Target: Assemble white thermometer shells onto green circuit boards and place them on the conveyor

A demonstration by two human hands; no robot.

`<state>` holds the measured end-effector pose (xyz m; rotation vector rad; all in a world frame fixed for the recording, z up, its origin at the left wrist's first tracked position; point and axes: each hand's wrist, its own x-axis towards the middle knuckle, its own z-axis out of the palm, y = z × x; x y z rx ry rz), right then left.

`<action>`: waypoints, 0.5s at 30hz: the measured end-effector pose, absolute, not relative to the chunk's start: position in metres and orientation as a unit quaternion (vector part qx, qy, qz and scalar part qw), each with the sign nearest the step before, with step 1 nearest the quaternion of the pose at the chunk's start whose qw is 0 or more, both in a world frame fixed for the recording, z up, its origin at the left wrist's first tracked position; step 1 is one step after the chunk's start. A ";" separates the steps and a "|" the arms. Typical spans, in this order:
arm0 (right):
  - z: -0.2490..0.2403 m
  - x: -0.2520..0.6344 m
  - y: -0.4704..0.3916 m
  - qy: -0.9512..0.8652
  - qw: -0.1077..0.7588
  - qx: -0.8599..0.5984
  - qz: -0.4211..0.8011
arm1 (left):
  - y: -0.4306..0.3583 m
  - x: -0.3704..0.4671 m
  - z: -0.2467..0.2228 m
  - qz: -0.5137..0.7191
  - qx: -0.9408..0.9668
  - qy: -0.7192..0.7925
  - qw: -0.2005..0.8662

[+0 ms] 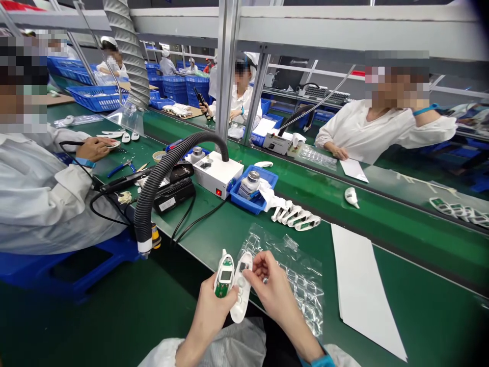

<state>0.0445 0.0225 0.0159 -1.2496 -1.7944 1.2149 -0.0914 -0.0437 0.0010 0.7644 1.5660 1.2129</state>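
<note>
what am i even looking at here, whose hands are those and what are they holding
This is one view from a camera worn on a worker's head, looking down at their own bare hands over a green workbench. The left hand holds a white device half with a small screen and green circuit board. The right hand holds the matching white cover shell beside it. Behind them lie a clear plastic tray, a row of similar white shells and a black ribbed hose. Other people sit at the same line.

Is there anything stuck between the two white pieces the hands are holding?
Nothing visible: the left hand holds the circuit-board half, the right hand holds the white cover, and they sit side by side, close together.
</note>
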 end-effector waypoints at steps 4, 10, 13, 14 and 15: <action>0.008 0.036 0.016 -0.631 0.346 -0.471 0.509 | -0.047 -0.094 0.002 0.508 0.316 0.644 0.476; -0.003 0.013 -0.009 -0.483 0.367 -0.414 0.678 | -0.064 -0.099 0.007 0.538 0.302 0.630 0.472; -0.008 0.005 -0.022 -0.451 0.357 -0.434 0.694 | -0.076 -0.113 0.001 0.591 0.254 0.565 0.516; -0.008 0.003 -0.025 -0.434 0.356 -0.441 0.701 | -0.078 -0.123 -0.004 0.623 0.204 0.537 0.531; -0.009 0.003 -0.027 -0.420 0.352 -0.441 0.710 | -0.080 -0.136 -0.010 0.654 0.144 0.512 0.538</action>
